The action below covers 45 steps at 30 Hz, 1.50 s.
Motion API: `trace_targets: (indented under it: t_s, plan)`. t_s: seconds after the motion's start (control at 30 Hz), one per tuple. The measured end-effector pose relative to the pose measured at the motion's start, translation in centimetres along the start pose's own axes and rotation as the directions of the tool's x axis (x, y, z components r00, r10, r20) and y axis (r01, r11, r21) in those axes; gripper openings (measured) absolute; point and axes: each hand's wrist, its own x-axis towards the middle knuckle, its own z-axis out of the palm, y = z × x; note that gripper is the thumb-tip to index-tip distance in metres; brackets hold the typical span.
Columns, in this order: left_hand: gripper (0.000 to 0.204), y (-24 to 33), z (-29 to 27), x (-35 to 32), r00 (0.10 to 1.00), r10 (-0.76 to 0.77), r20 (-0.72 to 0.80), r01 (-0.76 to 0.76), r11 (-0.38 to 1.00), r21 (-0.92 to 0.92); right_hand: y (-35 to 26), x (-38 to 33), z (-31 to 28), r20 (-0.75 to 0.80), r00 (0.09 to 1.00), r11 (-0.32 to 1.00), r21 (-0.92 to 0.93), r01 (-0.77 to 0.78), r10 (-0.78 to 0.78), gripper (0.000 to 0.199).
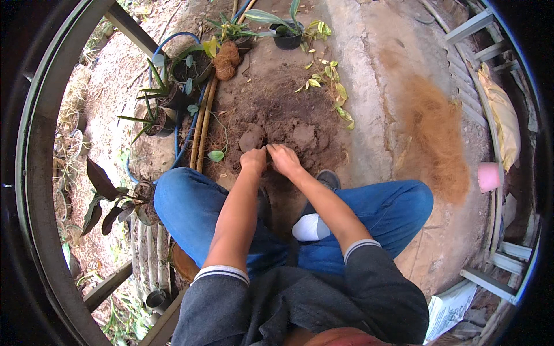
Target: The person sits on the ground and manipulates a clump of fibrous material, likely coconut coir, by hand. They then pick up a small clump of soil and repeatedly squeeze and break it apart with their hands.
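Note:
My left hand (254, 160) and my right hand (283, 158) meet at the near edge of a heap of dark brown soil (280, 118). The fingers of both are closed, and their tips come together. Whatever they pinch, if anything, is hidden or too small to make out. Just beyond my left hand sits a rounded clump of soil (252, 138). A second, rougher clump (304, 135) lies past my right hand. Fine fibrous roots (222, 141) spread over the ground left of my left hand.
Potted plants (190, 69) line the left side along bamboo poles (206, 124) and a blue hose (183, 153). A black pot (287, 36) stands at the far side, beside a trailing yellow-green vine (330, 75). Brown fibre (438, 138) covers the concrete at right, near a pink pot (489, 176).

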Motion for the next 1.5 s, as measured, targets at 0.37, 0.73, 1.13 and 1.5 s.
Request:
trace_targets:
  t_s: [0.37, 0.73, 1.13, 1.5]
  plan:
    - [0.042, -0.2, 0.6, -0.3, 0.991, 0.05, -0.126, -0.046, 0.998, 0.041, 0.3, 0.7, -1.1, 0.085, 0.996, 0.999, -0.043, 0.019, -0.015, 0.041]
    - [0.084, 1.6, -2.5, -0.5, 0.973, 0.03, -0.227, -0.113, 0.924, -0.366, 7.8, 0.4, -4.5, 0.259, 0.95, 0.517, 0.797, -0.312, 0.175, 0.049]
    - [0.112, -0.9, -0.8, 2.7, 0.987, 0.114, -0.11, -0.157, 0.617, -0.771, 7.0, -0.6, -4.4, 0.53, 0.831, -0.188, 0.845, -0.5, 0.171, 0.059]
    - [0.085, 0.5, -3.3, 0.1, 0.988, -0.018, -0.156, -0.086, 0.77, -0.632, 4.7, 0.5, -6.9, 0.244, 0.955, 0.566, 0.769, -0.296, 0.169, 0.058]
